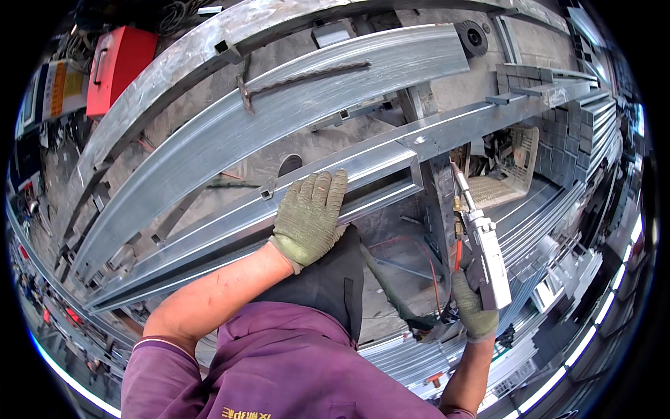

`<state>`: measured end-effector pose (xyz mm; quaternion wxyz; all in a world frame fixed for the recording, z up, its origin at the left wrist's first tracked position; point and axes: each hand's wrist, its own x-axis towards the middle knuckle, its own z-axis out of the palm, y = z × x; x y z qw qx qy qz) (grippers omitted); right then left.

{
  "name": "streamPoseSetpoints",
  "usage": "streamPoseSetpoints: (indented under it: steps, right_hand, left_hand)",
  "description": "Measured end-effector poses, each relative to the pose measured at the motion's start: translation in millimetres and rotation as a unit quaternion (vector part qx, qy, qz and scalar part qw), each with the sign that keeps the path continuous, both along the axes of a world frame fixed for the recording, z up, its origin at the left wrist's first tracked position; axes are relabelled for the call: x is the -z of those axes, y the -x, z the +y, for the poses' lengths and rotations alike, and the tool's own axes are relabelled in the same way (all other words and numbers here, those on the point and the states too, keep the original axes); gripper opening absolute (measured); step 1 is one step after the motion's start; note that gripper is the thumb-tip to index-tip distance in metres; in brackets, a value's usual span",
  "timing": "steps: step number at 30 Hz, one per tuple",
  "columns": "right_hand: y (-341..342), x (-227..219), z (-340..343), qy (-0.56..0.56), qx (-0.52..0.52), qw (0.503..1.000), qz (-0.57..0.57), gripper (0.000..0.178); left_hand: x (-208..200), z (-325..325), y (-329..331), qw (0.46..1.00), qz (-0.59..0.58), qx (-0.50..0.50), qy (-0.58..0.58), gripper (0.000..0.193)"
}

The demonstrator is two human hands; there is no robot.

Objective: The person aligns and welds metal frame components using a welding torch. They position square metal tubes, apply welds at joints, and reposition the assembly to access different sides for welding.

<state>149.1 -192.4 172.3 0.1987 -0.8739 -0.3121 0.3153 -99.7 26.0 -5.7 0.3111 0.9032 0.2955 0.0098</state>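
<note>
My left hand, in a green work glove, lies flat with its fingers stretched out on a long metal channel frame. The frame's recessed side faces me, and it rests across a metal beam. Off to the right, my gloved right hand is closed around the rear of a silver-white welding gun. Its slim nozzle points away from me, up toward a steel crosspiece near the frame's right end. The gun's body partly hides the right fingers.
Beyond the frame, a broad curved-looking metal channel carries a twisted rod with a crosswise handle. A plastic basket of scrap and stacked metal tubes stand at right. A red box is far left; a hose hangs below.
</note>
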Motion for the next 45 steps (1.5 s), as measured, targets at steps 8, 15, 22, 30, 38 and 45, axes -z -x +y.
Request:
streamPoseSetpoints:
  steps: [8,15,22,30,38,45]
  right_hand:
    - [-72.3,-9.3,26.7,-0.004,-0.178,0.984,-0.008,0.020]
    - [-148.3,-15.6,33.4,-0.008,-0.332,0.938,0.097,0.025]
    - [-181.5,9.1,39.6,-0.078,-0.405,0.904,0.116,0.034]
    - [-198.9,33.3,46.7,-0.087,-0.439,0.883,0.142,0.035]
    - [-210.1,42.9,58.0,-0.037,-0.459,0.870,0.174,0.036]
    - [-212.2,45.2,64.5,-0.050,-0.478,0.862,0.162,0.035]
  left_hand:
    - [-2.7,-0.9,-0.3,1.000,-0.008,-0.007,-0.025,0.107]
    - [-10.3,-29.2,3.8,0.987,0.069,-0.116,-0.081,0.119]
    - [-7.9,-31.0,-1.1,0.982,0.087,-0.116,-0.122,0.120]
    - [-0.2,-38.0,-0.2,0.975,0.124,-0.122,-0.139,0.123]
    - [-1.1,-37.3,-2.6,0.973,0.110,-0.120,-0.164,0.116]
    - [5.4,-39.2,0.6,0.973,0.120,-0.131,-0.146,0.122]
